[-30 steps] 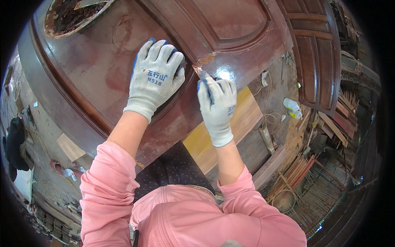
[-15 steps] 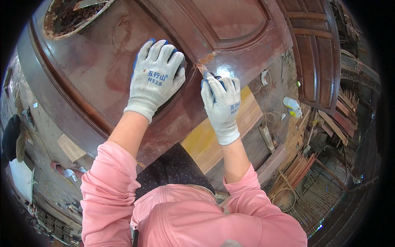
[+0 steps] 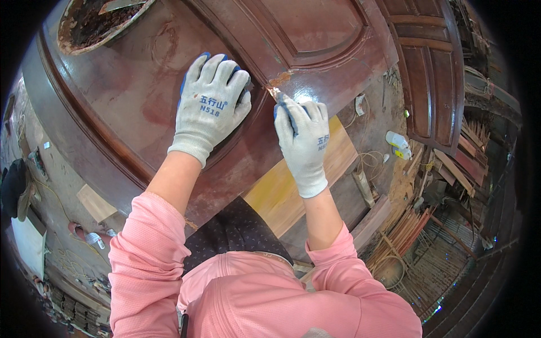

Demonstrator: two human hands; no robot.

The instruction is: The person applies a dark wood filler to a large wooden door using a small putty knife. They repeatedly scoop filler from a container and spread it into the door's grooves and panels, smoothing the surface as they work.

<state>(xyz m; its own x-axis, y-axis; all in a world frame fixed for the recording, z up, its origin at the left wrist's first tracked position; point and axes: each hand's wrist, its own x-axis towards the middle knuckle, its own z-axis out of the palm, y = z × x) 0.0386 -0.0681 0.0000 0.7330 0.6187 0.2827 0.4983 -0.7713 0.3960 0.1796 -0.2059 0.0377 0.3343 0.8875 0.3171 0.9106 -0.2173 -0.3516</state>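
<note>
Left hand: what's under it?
The left hand lies flat, palm down, on the reddish-brown door panel, beside the raised moulding. The glove covers the wood beneath it, so I cannot tell whether the palm hides a pad or cloth.

Pink sleeves, grey knit gloves (blue-palmed)

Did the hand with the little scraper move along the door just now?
Yes. The right hand slid slightly right and down along the door, away from the flat left hand.
</note>
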